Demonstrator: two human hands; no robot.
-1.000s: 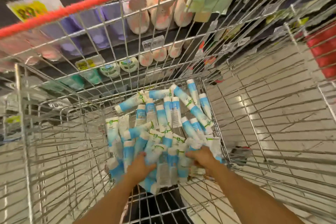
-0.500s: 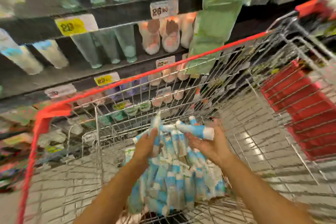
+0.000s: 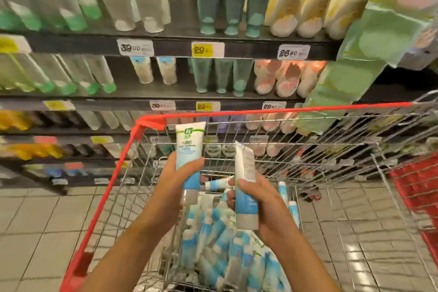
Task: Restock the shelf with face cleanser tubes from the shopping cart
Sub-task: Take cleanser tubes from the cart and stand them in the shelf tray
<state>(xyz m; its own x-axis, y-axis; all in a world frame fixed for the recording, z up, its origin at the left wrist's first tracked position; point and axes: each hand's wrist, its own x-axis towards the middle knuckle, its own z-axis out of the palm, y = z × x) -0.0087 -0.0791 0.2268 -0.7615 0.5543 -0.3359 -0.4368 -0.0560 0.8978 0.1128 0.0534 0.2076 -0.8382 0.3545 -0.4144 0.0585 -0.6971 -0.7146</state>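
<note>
Gripping tube (image 3: 189, 149) in left hand (image 3: 175, 185), second tube (image 3: 245, 168) in right hand (image 3: 263, 201), over cart (image 3: 260, 111) on tiled floor (image 3: 42, 220), shelves (image 3: 166, 48) far.

Wire shopping cart (image 3: 151, 121), red rim, stands on tiled floor (image 3: 42, 220); pile of blue-white cleanser tubes (image 3: 220, 244) lies in its basket. Dark shelves (image 3: 248, 51) behind carry rows of tubes (image 3: 233, 7) standing cap-down, price tags (image 3: 207, 49) on front edges

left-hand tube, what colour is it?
The tube in the left hand: white fading to blue, green logo, grey cap. Head view.
</note>
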